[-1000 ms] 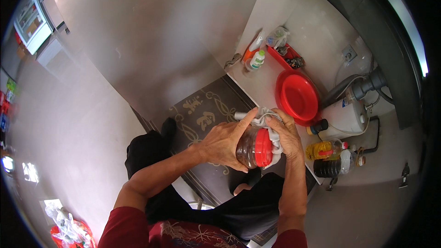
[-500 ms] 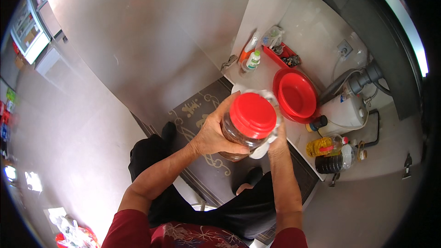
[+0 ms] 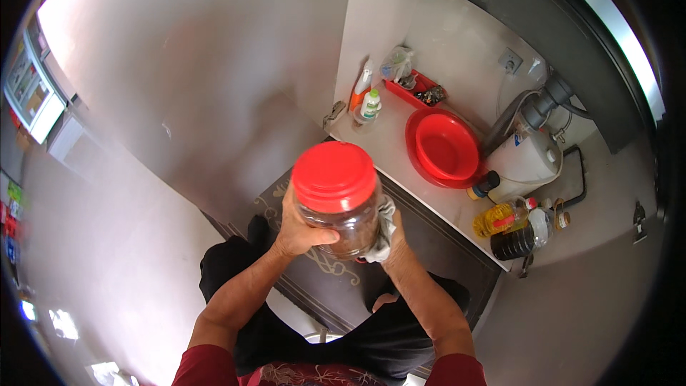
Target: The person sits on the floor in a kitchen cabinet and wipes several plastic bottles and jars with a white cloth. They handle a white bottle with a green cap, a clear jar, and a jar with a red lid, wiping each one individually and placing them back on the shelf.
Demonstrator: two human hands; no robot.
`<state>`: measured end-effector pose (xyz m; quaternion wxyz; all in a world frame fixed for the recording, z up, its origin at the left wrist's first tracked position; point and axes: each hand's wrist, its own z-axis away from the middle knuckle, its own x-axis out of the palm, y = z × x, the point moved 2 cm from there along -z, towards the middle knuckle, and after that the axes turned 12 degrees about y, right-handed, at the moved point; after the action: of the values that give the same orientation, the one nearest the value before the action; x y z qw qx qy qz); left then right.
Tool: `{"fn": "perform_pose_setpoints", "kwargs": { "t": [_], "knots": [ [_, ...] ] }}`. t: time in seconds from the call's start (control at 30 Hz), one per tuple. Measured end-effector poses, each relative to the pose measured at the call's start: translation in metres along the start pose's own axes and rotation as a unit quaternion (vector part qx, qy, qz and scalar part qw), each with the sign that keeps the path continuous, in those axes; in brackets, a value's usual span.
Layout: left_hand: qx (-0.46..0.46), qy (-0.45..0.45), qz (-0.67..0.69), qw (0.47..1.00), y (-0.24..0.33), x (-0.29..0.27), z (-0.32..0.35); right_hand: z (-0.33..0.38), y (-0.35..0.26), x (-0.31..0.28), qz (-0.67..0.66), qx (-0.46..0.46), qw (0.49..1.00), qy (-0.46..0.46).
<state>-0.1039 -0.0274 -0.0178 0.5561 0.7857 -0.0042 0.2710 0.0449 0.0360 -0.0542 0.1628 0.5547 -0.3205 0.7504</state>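
Observation:
Between my hands is a clear round jar with a red screw lid and something brown inside. My left hand wraps its left side, thumb across the front. On the other side my right hand presses a whitish cloth to the jar wall; its fingers are mostly hidden behind cloth and jar. The jar is held up over the dark patterned mat, in front of an open cabinet.
On the cabinet floor stand red basins, a red tray, spray and squeeze bottles, a white tank, an oil bottle and a dark-liquid bottle. A grey drain pipe runs down behind. The open cabinet door stands at left.
Both hands have brought the jar leftward, and its side shows more now. My right hand's cloth has slid from beside the lid to lower on the jar wall. The view has shifted slightly.

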Motion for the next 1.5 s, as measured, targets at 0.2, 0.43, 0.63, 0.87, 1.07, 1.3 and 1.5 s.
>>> {"fn": "perform_pose_setpoints", "kwargs": {
  "t": [0.2,0.43,0.63,0.87,1.07,1.3,1.5],
  "knots": [
    [0.108,0.148,-0.066,0.981,-0.023,-0.001,0.002,0.011,0.032,-0.010,-0.042,0.021,0.997,0.053],
    [0.105,0.196,-0.070,0.972,-0.018,0.008,-0.012,0.023,0.038,0.000,0.081,0.056,0.959,0.265],
    [0.145,0.194,-0.103,0.965,-0.013,0.002,-0.018,0.028,0.037,-0.016,0.107,0.091,0.977,0.162],
    [-0.007,0.097,0.068,0.993,-0.019,-0.007,0.007,0.024,0.026,-0.014,0.060,0.013,0.958,0.281],
    [-0.129,0.001,0.106,0.986,-0.029,-0.018,0.030,0.032,0.032,-0.021,0.032,0.034,0.969,0.242],
    [-0.205,-0.120,0.044,0.970,-0.022,-0.039,0.053,0.047,0.046,-0.043,-0.023,0.165,0.976,0.142],
    [-0.106,-0.205,-0.095,0.968,-0.018,-0.054,0.063,0.072,0.045,-0.018,-0.001,0.203,0.932,0.301]
  ]
}}
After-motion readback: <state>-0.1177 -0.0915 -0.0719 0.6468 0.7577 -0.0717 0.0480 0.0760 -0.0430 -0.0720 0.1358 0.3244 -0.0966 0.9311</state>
